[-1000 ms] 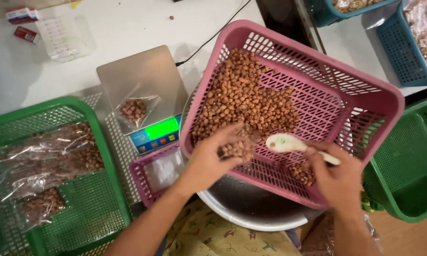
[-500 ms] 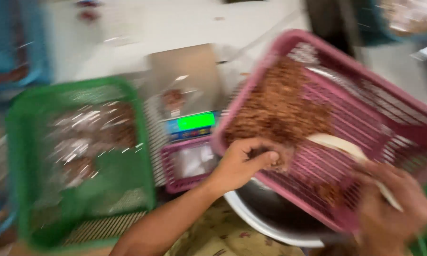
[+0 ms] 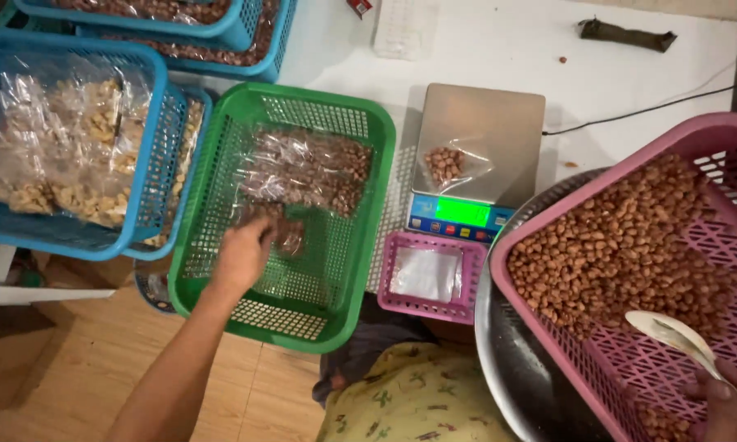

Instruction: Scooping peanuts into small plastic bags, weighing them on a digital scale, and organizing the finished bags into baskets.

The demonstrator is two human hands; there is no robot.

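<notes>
The left hand (image 3: 241,254) reached into the green basket (image 3: 213,205), its fingers curled down onto a small clear bag of nuts (image 3: 280,233); whether it pinched the bag or only pressed on it could not be told. More clear bags of brown nuts (image 3: 311,172) lay piled at the far end of that basket. The right hand (image 3: 724,401), only partly in view at the lower right corner, was closed around the handle of a pale spoon (image 3: 671,331) over the pink basket (image 3: 712,131), which was heaped with loose brown nuts (image 3: 622,245) and sat tilted in a metal bowl (image 3: 507,360).

Between the baskets stood a scale (image 3: 483,131) with a lit green display, a small open bag of nuts (image 3: 450,164) on its steel plate. In front of it sat a small pink tray (image 3: 430,245) holding empty clear bags. At the left, blue baskets (image 3: 151,155) held bags of paler nuts. Everything rested on a white table (image 3: 614,65); wooden floor (image 3: 65,368) showed below.
</notes>
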